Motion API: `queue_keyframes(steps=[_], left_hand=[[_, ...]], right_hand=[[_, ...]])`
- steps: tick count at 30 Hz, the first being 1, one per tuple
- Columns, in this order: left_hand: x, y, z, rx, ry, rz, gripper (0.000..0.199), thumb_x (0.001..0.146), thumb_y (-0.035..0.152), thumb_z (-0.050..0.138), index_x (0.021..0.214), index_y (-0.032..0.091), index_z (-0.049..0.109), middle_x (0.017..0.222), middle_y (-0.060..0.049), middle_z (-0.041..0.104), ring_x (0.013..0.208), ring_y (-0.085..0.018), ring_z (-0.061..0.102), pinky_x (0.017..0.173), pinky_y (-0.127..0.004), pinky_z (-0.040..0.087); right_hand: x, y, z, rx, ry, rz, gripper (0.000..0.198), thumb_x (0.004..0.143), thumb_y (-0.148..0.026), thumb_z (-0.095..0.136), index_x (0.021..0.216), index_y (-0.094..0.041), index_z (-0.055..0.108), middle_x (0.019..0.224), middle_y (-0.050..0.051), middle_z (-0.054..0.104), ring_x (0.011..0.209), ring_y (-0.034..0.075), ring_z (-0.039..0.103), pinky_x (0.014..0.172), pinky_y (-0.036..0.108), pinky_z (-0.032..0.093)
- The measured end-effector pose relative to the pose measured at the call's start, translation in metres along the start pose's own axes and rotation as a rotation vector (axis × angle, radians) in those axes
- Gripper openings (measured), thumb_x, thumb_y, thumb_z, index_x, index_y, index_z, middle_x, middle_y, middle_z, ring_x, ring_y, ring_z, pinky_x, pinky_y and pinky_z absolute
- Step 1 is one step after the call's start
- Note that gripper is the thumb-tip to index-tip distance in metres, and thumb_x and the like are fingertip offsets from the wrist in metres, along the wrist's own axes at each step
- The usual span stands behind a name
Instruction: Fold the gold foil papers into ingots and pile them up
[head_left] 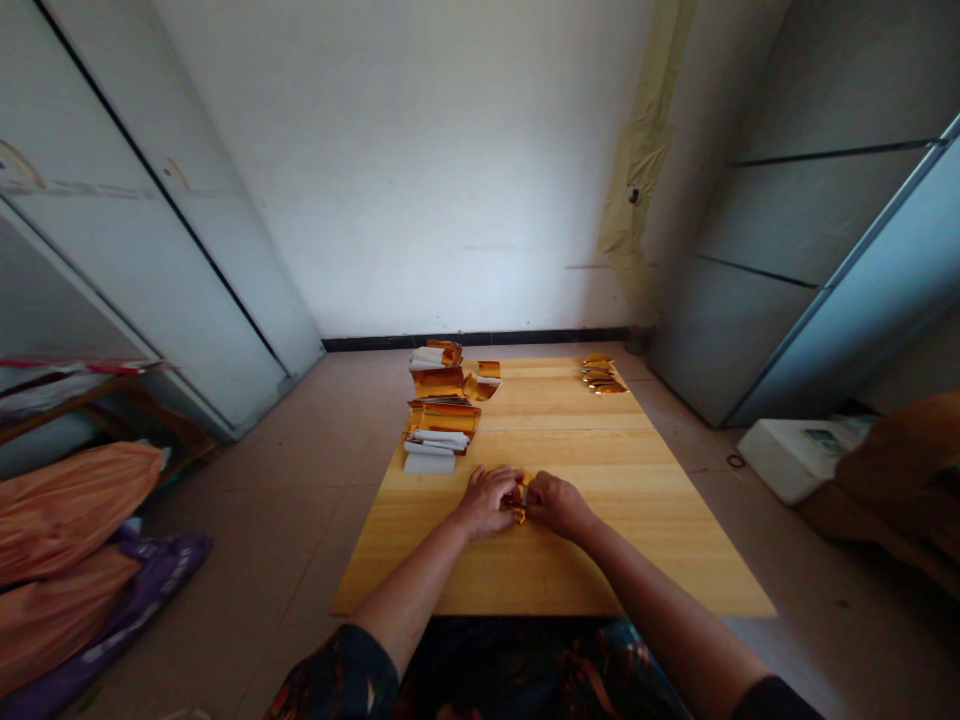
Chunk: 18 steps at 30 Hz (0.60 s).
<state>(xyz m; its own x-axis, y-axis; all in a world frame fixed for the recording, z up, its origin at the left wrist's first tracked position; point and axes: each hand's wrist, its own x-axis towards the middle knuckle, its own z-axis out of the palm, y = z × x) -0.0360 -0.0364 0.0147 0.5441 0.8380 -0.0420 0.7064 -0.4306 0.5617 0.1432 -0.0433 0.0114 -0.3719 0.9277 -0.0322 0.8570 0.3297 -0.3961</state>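
My left hand [487,502] and my right hand [559,504] are close together over the near half of the wooden table [630,560]. Between them is a small piece of shiny gold paper [522,512], mostly covered by my fingers. Both hands have curled fingers closed on it, the left from its left side and the right from its right side. Beyond my left hand lie stacks of gold foil paper [442,418] with white backs, and a white sheet [429,464] sits at their near end.
Several folded gold pieces [600,375] lie in a row at the table's far right corner. More loose gold sheets [484,385] are at the far left. Grey cabinets [187,200] stand left, a white box [787,458] right, orange and purple bags [75,510] on the left.
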Motion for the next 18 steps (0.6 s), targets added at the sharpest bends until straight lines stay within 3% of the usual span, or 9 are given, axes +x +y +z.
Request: queue_keyframes(steps=[10, 18], left_hand=[[0.0028, -0.0014, 0.0031, -0.014, 0.021, -0.010, 0.011, 0.068, 0.025, 0.069, 0.077, 0.023, 0.063, 0.133, 0.000, 0.053, 0.128, -0.026, 0.040, 0.109, -0.051, 0.017], [0.0026, -0.0007, 0.0064, 0.021, 0.065, 0.000, 0.008, 0.074, 0.024, 0.061, 0.081, 0.023, 0.065, 0.133, -0.003, 0.054, 0.127, -0.024, 0.041, 0.108, -0.050, 0.018]], right_hand=[[-0.0021, -0.0002, -0.0049, 0.097, -0.010, 0.043, 0.003, 0.072, -0.019, 0.062, 0.074, -0.017, 0.062, 0.077, 0.000, 0.056, 0.067, 0.010, 0.049, 0.058, 0.019, 0.031], [-0.0011, -0.0005, -0.0052, 0.103, -0.008, 0.042, 0.001, 0.072, -0.018, 0.062, 0.072, -0.017, 0.062, 0.077, 0.000, 0.055, 0.067, 0.010, 0.049, 0.059, 0.019, 0.031]])
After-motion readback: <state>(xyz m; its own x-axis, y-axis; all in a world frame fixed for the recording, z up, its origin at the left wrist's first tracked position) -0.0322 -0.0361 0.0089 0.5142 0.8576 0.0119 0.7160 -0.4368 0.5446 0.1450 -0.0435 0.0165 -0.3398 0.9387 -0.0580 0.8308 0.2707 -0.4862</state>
